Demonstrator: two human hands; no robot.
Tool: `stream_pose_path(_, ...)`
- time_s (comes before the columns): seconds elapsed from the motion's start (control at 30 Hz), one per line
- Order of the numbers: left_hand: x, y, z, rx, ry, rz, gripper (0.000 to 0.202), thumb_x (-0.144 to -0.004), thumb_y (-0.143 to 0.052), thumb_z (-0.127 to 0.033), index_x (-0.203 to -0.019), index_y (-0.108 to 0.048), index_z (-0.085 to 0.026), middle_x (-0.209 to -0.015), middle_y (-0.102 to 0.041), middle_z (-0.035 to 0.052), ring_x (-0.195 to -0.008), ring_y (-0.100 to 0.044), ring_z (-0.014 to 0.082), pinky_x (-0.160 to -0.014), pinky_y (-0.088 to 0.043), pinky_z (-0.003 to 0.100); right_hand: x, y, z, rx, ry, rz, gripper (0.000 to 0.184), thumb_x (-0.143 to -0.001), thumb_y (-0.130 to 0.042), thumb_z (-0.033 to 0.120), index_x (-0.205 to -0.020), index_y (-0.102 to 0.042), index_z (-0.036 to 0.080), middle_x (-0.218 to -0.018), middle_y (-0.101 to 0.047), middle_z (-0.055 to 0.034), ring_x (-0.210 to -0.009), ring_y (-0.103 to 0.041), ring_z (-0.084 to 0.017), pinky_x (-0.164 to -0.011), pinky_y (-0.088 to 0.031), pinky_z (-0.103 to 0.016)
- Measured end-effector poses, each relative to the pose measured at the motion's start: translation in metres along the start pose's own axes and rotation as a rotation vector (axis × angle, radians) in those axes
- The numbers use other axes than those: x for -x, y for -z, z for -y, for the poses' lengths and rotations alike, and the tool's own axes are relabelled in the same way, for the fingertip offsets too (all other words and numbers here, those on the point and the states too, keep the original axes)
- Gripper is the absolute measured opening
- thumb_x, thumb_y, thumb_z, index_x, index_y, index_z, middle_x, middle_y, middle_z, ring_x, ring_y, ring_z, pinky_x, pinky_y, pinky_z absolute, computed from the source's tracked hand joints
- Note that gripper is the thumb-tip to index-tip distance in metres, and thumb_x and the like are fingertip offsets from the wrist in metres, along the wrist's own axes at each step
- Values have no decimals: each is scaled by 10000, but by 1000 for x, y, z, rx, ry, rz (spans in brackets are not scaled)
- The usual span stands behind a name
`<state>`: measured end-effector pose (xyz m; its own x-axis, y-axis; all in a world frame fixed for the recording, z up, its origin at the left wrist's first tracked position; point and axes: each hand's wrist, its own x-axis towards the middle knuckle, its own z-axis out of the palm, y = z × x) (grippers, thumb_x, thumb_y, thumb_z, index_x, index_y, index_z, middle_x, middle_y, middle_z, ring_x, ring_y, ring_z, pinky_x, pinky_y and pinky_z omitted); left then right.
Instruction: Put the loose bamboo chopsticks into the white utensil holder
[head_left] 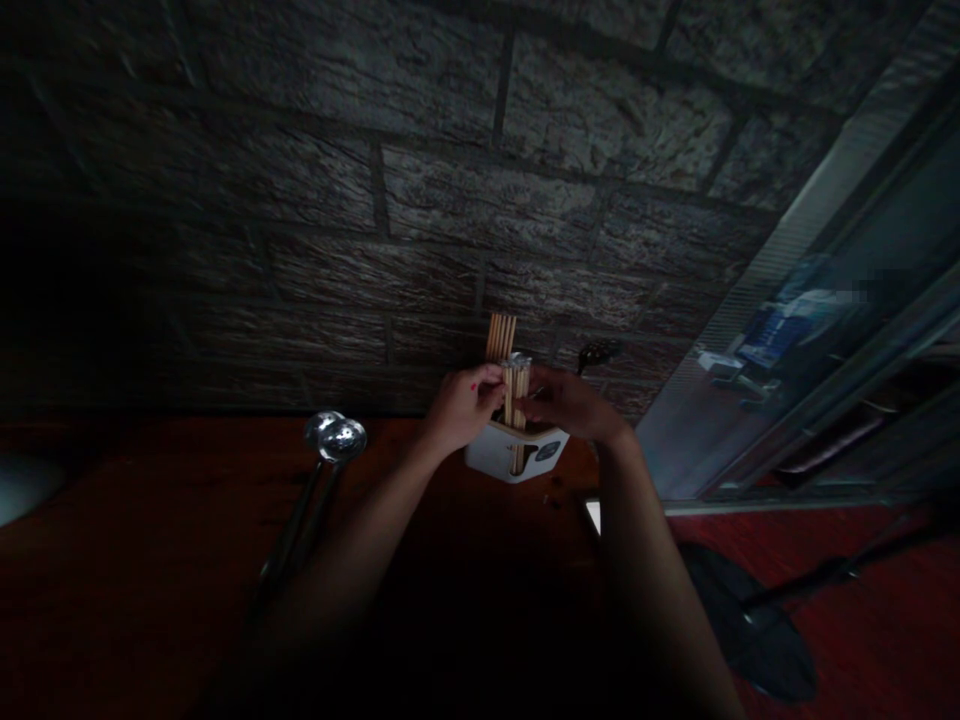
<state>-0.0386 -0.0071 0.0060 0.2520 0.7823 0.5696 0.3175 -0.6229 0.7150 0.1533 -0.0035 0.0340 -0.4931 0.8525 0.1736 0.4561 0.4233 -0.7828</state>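
Note:
A white holder with a cut-out front stands on the wooden table against the wall. Light wooden chopsticks rise from it in an upright bundle, and more of them stand taller just behind. My left hand closes its fingers on the bundle's left side. From the right, my right hand curls its fingers around the same chopsticks. Shiny metal utensil tops show just behind the bundle. Some fingertips are lost in shadow.
Two metal slotted ladles lie left on the table. A dark slotted utensil leans near the stone-block wall. A bright-screened device is partly behind my right forearm. Right are a glass door and a round black base on red floor.

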Motion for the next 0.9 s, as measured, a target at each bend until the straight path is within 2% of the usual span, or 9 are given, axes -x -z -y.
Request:
stream_pose_path(0.17,0,1,0,-51,19,27,205,-848,-570,-163,-1024,-673,-143,-997,-745,95,-896,-702,203,-814,-546,322,-2,-1,-5,-88,-22,74,441,-764,-676,333,-1163,-572,175,-900,-698,-51,-706,-619,-125,-637,-486,-249)
stream_pose_path(0.33,1,6,1,-91,-5,120,198,-841,-583,-172,-1009,-684,-140,-1018,-741,102,-915,-697,212,-830,-535,331,-2,0,-8,-117,-69,99,371,-746,-684,280,-1093,-620,166,-894,-704,-43,-733,-624,-125,-666,-489,-249)
stream_pose_path(0.47,1,10,1,-106,12,120,245,-845,-586,-187,-1067,-677,-141,-1045,-737,106,-938,-693,215,-839,-529,333,1,1,0,-82,-68,86,310,-752,-668,286,-1032,-658,153,-919,-719,-50,-780,-639,-140,-690,-485,-253)
stream_pose_path(0.73,1,8,-6,49,30,122,250,-827,-629,-246,-1047,-678,-139,-989,-746,97,-867,-701,208,-748,-547,304,-3,-3,-4,-5,-18,76,230,-766,-656,281,-969,-674,175,-922,-735,-39,-800,-658,-148,-722,-490,-256)
stream_pose_path(0.9,0,6,-2,230,111,129,209,-839,-610,-229,-1019,-661,-135,-983,-732,86,-754,-690,166,-652,-561,278,-2,-2,0,-7,-3,70,184,-767,-655,282,-912,-690,175,-886,-728,-41,-804,-658,-149,-736,-495,-266)
